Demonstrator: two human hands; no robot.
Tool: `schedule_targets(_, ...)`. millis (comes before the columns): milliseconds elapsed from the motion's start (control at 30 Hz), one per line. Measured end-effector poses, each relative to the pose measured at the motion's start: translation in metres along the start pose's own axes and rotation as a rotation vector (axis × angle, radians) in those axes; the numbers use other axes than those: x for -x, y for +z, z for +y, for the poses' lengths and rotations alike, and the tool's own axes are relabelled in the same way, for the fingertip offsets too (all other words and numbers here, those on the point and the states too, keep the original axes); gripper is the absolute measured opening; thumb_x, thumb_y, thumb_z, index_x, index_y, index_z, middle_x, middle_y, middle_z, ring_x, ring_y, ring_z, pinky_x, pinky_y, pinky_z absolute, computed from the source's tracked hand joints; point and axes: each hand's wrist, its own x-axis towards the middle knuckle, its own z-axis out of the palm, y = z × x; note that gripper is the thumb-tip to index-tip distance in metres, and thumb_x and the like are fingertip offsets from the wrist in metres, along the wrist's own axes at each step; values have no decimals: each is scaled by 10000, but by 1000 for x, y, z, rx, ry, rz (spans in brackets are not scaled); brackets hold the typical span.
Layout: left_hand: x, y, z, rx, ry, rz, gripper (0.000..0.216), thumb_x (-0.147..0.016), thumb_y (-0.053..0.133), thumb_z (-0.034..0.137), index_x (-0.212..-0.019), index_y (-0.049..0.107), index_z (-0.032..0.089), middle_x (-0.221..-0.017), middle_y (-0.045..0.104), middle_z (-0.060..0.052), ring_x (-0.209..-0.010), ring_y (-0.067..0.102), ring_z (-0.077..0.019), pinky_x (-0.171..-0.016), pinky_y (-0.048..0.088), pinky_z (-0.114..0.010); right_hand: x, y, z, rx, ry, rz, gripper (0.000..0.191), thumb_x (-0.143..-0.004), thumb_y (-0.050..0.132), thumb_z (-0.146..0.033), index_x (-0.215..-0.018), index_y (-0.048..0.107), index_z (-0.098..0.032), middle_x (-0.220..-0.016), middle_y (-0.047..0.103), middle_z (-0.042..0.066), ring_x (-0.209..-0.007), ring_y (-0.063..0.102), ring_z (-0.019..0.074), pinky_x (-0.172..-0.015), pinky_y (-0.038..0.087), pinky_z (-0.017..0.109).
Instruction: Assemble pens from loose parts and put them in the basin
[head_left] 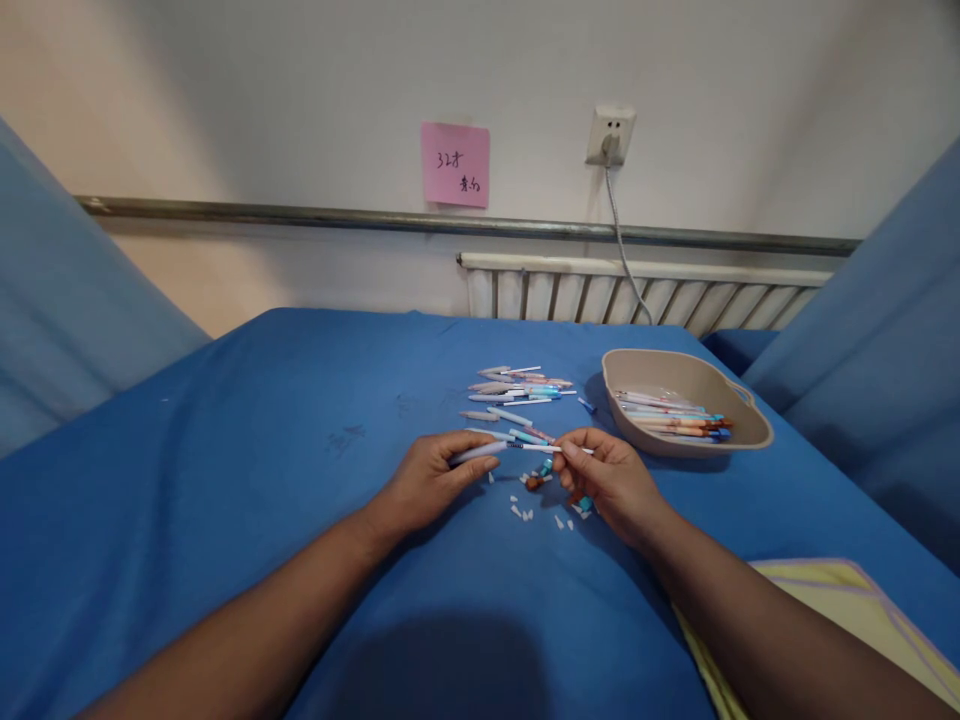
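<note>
My left hand [429,478] is closed on a pale pen barrel [480,453]. Between thumb and fingers of my right hand [613,482] is a thin white pen refill [540,448]. A small dark spring [515,445] sits on the refill's left end, at the mouth of the barrel; I cannot tell how far inside the refill reaches. Just beyond my hands lie a blue and pink pen part [529,436] and a row of pen barrels and refills [517,388]. Small white plastic tips [517,511] and brown and teal pieces [534,483] are scattered below my hands.
A beige basket [686,365] holding several pens [667,415] stands on the right of the blue-covered table [247,480]. A yellow cloth [840,590] lies under my right forearm. Behind are a radiator [570,295], a plugged-in cable [621,235] and a pink note [455,165].
</note>
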Motion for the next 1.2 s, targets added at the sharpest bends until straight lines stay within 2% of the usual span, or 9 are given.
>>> schedule_targets(133, 0, -3, -2, -81, 74, -36, 240, -828, 569, 309, -1003, 702, 211, -915, 708, -45, -811, 625, -171, -757, 460, -264, -2, -3, 2, 59, -20, 5, 302, -738, 661, -461, -838, 597, -183, -693, 631, -1, -524, 526, 80, -442, 391, 177)
schedule_targets(267, 2, -3, -2, -234, 178, -85, 232, -854, 538, 297, -1021, 688, 239, -952, 690, -39, -842, 611, -170, -753, 429, -249, 0, -1, 1, 234, -79, 12, 295, -760, 630, -466, -811, 583, -180, -687, 630, 4, -546, 549, 96, -456, 411, 190)
schedule_targets(400, 5, 6, 1, -263, 154, -147, 241, -864, 515, 345, -995, 680, 227, -883, 673, -33, -815, 583, -171, -724, 400, -240, 7, 5, -3, 432, -194, -12, 249, -836, 545, -432, -871, 581, -187, -726, 653, 17, -644, 609, 130, -550, 466, 228)
schedule_targets(467, 6, 13, 4, -159, 77, -193, 255, -868, 499, 369, -955, 671, 202, -818, 652, -25, -761, 565, -157, -684, 393, -230, 12, 8, -4, 511, -257, -40, 246, -875, 495, -407, -970, 574, -195, -837, 679, 38, -753, 636, 151, -672, 499, 277)
schedule_targets(567, 8, 24, 8, 81, -62, -325, 317, -878, 463, 412, -796, 624, 152, -669, 569, 2, -614, 495, -111, -589, 364, -209, 17, 14, -5, 560, -326, -126, 314, -912, 436, -394, -1150, 518, -207, -1081, 646, 78, -961, 615, 175, -859, 474, 347)
schedule_targets(700, 9, 35, 7, 440, -221, -510, 448, -897, 382, 486, -642, 515, 142, -524, 441, 30, -458, 335, -77, -461, 268, -218, 22, 19, -3, 497, -286, -260, 412, -935, 365, -444, -1282, 435, -233, -1218, 575, 98, -1099, 555, 192, -911, 453, 374)
schedule_targets(800, 9, 41, 3, 633, -337, -582, 459, -885, 402, 491, -606, 497, 139, -488, 422, 29, -414, 299, -70, -425, 230, -233, 23, 21, -2, 452, -248, -301, 443, -934, 346, -476, -1309, 420, -252, -1248, 557, 90, -1130, 533, 192, -949, 424, 383)
schedule_targets(967, 8, 46, 1, 820, -370, -552, 261, -817, 566, 394, -825, 527, 136, -583, 538, 12, -420, 385, -69, -446, 293, -224, 20, 19, -2, 463, -217, -349, 488, -933, 314, -508, -1336, 411, -249, -1257, 557, 79, -1152, 517, 192, -1014, 361, 390)
schedule_targets(1200, 7, 45, 0, 831, -390, -586, 241, -845, 541, 337, -996, 521, 150, -686, 609, -19, -463, 486, -84, -454, 324, -215, 20, 18, -3, 439, -237, -316, 577, -916, 339, -528, -1422, 279, -256, -1190, 596, 82, -1132, 529, 196, -991, 382, 382)
